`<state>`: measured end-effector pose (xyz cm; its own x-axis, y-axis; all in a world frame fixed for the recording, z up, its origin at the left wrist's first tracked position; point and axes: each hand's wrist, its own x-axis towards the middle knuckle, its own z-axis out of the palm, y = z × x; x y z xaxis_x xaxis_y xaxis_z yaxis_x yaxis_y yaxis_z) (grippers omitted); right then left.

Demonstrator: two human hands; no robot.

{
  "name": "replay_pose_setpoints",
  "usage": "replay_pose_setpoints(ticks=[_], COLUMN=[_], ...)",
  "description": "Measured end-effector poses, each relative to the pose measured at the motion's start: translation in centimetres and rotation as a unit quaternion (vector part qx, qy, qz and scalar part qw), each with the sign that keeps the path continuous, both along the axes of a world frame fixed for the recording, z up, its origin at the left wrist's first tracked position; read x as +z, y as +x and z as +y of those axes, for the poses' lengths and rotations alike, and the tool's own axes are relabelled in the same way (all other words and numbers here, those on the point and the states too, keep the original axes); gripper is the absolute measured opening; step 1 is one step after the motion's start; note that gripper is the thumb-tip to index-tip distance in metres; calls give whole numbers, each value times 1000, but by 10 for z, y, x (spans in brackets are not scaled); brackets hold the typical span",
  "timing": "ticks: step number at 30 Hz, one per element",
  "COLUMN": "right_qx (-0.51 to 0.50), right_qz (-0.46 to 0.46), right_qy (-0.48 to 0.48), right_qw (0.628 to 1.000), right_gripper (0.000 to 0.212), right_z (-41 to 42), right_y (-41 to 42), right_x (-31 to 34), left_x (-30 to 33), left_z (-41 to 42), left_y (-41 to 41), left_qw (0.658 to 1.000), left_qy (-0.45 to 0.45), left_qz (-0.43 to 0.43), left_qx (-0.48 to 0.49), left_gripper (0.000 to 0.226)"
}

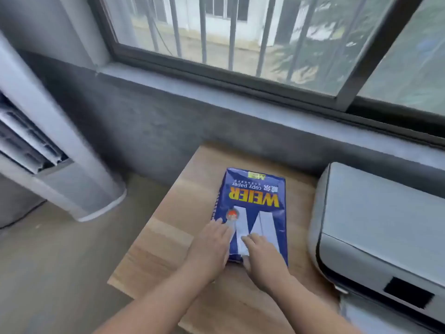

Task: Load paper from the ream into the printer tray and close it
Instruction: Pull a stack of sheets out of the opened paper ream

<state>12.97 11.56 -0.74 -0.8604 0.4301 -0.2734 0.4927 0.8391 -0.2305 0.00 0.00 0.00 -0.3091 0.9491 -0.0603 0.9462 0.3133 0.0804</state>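
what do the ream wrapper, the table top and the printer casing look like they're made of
Ream wrapper: looks like glossy coated paper or plastic film, with printed blue and creases at the near end; which one is unclear.
Table top: wood or wood-look laminate, matte, with pale grain bands.
Printer casing: likely moulded plastic, smooth light grey with rounded corners.

The printer ran off the right and bottom edges, the near end of the ream lay hidden under both hands — and its small print was too blurred to read.
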Motion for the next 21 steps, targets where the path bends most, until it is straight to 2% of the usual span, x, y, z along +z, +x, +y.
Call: replay_pose_setpoints(ticks=[5, 8, 11, 18, 21], right_qx=[-39, -49, -71, -112, -84], right_qz=[40, 98, 107, 85, 83], right_qy=[-6, 1, -18, -60, -43], right_qw=[998, 994, 992, 988, 992], right_gripper=[41, 30, 18, 5, 16], right_z=[7, 10, 13, 26, 28], right_y=[-19, -21, -17, -15, -5], right_x=[-54, -68, -76, -85, -87], left_x=[-70, -90, -91, -92, -84], left_z=[10, 16, 20, 20, 24], left_y=[-15, -11, -10, -12, -12], left_qw=[998, 997, 993, 988, 985], left_qy=[-44, -22, -16, -51, -61], left_qz=[-27, -63, -93, -133, -155], left_qx=[-20, -46, -64, -57, -53], left_gripper=[61, 57, 52, 53, 59])
